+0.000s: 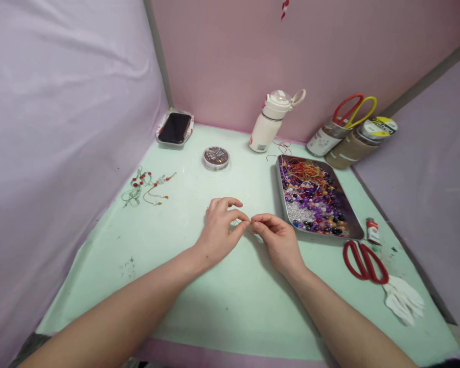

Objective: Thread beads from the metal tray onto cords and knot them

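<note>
Above the middle of the table, my left hand (221, 227) and my right hand (279, 240) meet at their fingertips. The left thumb and index finger pinch a thin pale cord (235, 222), part of which shows behind the fingers. My right thumb and index finger are pressed together at the same spot, on something tiny and brownish (252, 222) that is too small to make out. Just right of my right hand stands a metal tray (348, 204) of purple, clear, black and orange beads, with tangled red and orange cord (306, 174) on top.
Beaded cords (141, 179) lie at the left. Behind are a phone (175, 128) on a dish, a round tin (216, 158), a white bottle (266, 125) and two cans (324, 140) with scissors. Red-handled scissors (366, 261), a lighter (372, 231) and a white glove (402, 299) lie right.
</note>
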A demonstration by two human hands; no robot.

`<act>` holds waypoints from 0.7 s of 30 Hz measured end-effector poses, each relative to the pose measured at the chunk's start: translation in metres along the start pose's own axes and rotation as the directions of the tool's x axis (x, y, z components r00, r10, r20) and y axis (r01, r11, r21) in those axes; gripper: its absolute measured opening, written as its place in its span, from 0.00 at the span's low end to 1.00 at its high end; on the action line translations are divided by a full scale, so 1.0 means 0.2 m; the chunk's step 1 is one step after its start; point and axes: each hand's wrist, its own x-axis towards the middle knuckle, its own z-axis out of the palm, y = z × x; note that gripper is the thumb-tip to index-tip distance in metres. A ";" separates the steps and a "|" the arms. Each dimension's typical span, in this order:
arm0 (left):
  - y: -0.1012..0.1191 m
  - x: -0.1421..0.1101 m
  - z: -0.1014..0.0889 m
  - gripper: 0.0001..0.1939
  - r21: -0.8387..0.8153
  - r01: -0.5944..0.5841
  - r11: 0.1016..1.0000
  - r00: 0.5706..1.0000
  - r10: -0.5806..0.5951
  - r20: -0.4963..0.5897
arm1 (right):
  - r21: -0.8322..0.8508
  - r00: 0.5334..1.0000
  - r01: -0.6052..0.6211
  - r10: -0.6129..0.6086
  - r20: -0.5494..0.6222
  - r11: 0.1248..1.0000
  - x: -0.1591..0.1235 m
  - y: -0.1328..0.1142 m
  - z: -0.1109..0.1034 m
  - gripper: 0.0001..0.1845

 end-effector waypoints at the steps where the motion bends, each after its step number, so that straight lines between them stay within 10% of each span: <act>1: 0.00 0.00 0.00 0.06 -0.003 0.002 1.000 1.000 -0.002 0.001 | -0.001 1.000 -0.001 0.001 0.001 1.000 0.00 0.00 0.00 0.09; 21: -0.02 0.00 0.01 0.07 0.007 0.010 1.000 1.000 -0.010 0.009 | -0.037 0.999 0.031 -0.029 0.038 0.999 -0.01 -0.02 0.01 0.05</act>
